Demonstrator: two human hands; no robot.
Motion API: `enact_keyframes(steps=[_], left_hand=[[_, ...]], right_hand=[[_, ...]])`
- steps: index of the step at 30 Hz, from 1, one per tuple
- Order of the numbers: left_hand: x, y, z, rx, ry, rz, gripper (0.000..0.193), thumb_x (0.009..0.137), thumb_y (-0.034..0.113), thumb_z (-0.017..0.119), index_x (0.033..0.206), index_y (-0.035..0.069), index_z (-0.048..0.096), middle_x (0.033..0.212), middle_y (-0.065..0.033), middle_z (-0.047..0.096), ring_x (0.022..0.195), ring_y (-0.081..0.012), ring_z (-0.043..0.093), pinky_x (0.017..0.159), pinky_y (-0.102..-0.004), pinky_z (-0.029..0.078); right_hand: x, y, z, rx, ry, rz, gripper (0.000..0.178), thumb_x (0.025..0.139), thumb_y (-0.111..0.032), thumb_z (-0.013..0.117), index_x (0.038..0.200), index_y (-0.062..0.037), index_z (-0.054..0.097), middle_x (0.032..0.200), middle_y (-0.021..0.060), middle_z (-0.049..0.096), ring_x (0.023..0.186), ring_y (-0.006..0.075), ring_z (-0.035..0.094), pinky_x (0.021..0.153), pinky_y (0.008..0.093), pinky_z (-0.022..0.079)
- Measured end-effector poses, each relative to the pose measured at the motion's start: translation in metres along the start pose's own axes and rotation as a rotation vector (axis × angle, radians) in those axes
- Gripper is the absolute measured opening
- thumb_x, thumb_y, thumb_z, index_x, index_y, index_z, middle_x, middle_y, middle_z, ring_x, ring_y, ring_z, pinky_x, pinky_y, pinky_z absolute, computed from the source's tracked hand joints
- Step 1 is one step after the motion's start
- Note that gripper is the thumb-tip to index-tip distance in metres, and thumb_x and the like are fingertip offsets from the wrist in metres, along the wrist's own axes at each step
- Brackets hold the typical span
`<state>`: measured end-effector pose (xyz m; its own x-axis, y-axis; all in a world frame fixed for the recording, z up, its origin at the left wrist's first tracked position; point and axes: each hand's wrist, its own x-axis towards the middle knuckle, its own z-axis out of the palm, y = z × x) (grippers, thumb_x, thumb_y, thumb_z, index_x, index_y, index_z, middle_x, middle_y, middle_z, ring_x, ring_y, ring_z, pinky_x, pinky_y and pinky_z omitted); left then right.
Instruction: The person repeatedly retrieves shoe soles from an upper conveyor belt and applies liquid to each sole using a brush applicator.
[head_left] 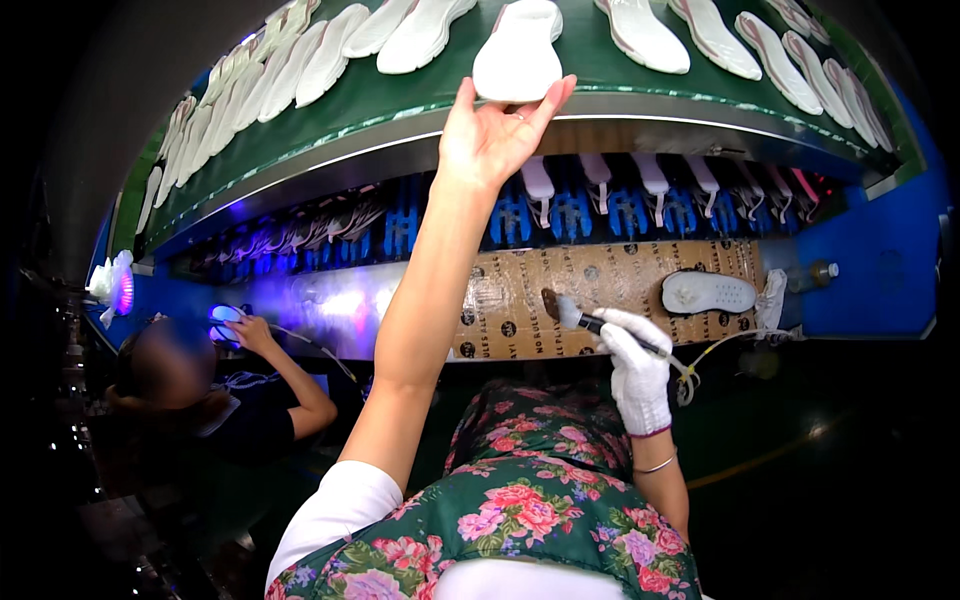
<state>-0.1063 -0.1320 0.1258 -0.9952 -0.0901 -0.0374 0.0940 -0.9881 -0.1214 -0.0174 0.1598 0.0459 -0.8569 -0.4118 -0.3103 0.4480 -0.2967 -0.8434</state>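
Hands (490,142) apart, left farther forward

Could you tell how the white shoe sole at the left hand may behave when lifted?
The white shoe sole looks thick and moulded, so it probably flexes a little rather than flops. Its foam-like look suggests low weight. Broad and flattish, it seems unlikely to roll.
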Motion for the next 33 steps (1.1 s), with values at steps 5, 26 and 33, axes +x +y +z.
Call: enact_keyframes(steps=[5,26,33], left_hand=[[0.058,0.0,0.003,0.041,-0.15,0.079,0.074,0.102,0.055,0.018,0.152,0.0,0.016,0.155,-0.0294,0.016,0.142,-0.0466,0.021,0.113,-0.0537,0.034],[-0.106,0.137,0.029,1.87,0.008,1.137,0.024,0.085,0.007,0.066,0.104,0.003,0.053,0.112,-0.0099,0.056,0.098,-0.0165,0.057,0.085,-0.0294,0.047],[-0.22,0.111,0.01,1.446,0.273,1.318,0.027,0.095,0.018,0.05,0.115,-0.001,0.053,0.11,-0.0152,0.063,0.098,-0.0212,0.063,0.086,-0.033,0.052]], right_hand=[[-0.003,0.008,-0.008,0.004,0.041,0.005,0.023,0.082,0.005,0.068,0.105,0.0067,0.069,0.097,0.0137,0.071,0.078,0.016,0.068,0.068,0.0238,0.054],[0.006,0.024,0.017,0.023,-0.015,0.12,0.023,0.084,0.003,0.066,0.106,0.0075,0.067,0.1,0.0164,0.07,0.076,0.0173,0.067,0.066,0.0243,0.055],[0.001,-0.037,0.047,0.355,-0.2,-0.078,0.021,0.079,-0.003,0.07,0.098,0.0017,0.065,0.099,0.0194,0.066,0.083,0.026,0.065,0.074,0.0313,0.053]])
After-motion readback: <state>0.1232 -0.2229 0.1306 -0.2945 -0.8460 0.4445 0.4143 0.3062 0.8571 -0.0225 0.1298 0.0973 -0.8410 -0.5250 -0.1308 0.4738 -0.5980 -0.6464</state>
